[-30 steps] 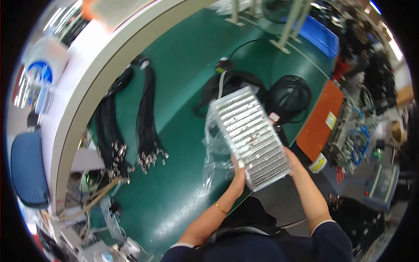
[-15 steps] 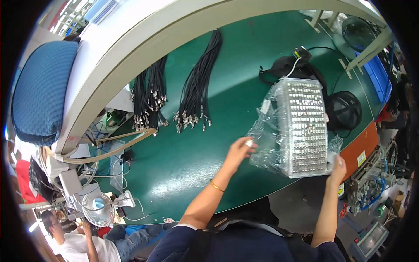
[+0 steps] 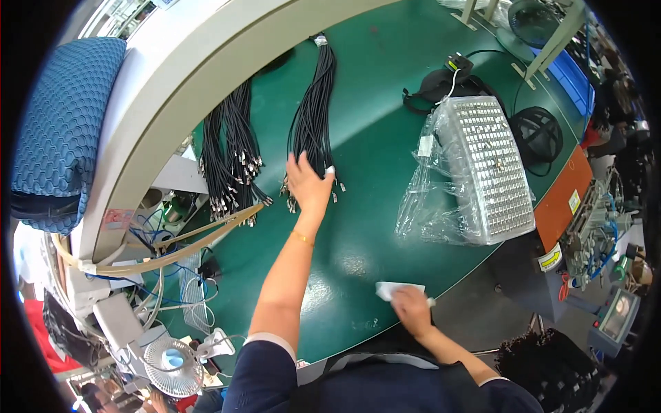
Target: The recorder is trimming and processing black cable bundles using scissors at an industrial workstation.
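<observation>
My left hand (image 3: 308, 184) reaches over the lower end of a bundle of black cables (image 3: 317, 103) with metal connectors. Its fingers are spread, and the thumb wears a white finger cover. I cannot tell whether the fingertips touch the cables. Close to the front edge, my right hand (image 3: 413, 311) is closed on a white slip of paper (image 3: 392, 288) that sticks out past the fingers. To the right lies a clear tray (image 3: 492, 165) with rows of small metal parts, partly wrapped in clear plastic film (image 3: 434, 199).
A second bundle of black cables (image 3: 231, 138) lies left of the first, beside tan tubing (image 3: 227, 224). Behind the tray are a black strap (image 3: 441, 86) and a black mesh cap-like object (image 3: 537, 134). A small fan (image 3: 172, 365) stands lower left. An overhead beam (image 3: 158, 103) arches across.
My left hand has moved from beside the plastic film leftward to the cables. My right hand has left the tray's right side for the front edge with the white slip. My view has shifted.
</observation>
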The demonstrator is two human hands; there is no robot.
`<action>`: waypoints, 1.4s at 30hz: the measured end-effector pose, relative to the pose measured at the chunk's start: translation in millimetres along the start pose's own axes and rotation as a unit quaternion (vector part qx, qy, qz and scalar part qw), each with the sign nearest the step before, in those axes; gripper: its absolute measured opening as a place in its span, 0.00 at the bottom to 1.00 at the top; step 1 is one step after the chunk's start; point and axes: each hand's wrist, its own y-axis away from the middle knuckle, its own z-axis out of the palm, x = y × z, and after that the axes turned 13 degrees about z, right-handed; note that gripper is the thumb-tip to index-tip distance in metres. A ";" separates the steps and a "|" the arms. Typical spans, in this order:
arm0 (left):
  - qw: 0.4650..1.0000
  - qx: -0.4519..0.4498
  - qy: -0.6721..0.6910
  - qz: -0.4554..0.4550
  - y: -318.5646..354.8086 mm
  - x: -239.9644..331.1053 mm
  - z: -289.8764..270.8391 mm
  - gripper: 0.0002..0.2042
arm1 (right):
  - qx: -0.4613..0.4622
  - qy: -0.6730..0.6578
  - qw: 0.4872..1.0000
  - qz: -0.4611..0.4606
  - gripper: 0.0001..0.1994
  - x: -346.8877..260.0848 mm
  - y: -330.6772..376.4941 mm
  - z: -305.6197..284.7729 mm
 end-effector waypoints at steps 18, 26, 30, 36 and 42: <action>0.974 -0.167 -0.077 -0.136 -79.8 -89.2 14.8 0.41 | 0.159 0.244 0.955 0.052 0.29 -4.9 -329.4 59.4; 0.981 -0.169 -0.039 -0.088 -84.2 -118.6 3.6 0.39 | -0.080 0.146 0.961 -0.223 0.24 -69.2 -267.5 128.6; 0.988 -0.127 -0.052 -0.068 -75.5 -124.9 -4.2 0.36 | -0.394 -0.199 0.880 -0.177 0.18 -73.7 -24.4 189.0; 0.992 -0.023 -0.115 0.047 -22.7 -131.7 -22.3 0.27 | -0.521 -0.271 0.791 -0.171 0.15 -104.6 -29.6 143.6; 0.997 0.049 -0.041 -0.041 106.7 -112.8 -85.1 0.22 | 0.084 -0.105 0.991 -0.002 0.15 -17.5 -314.6 42.1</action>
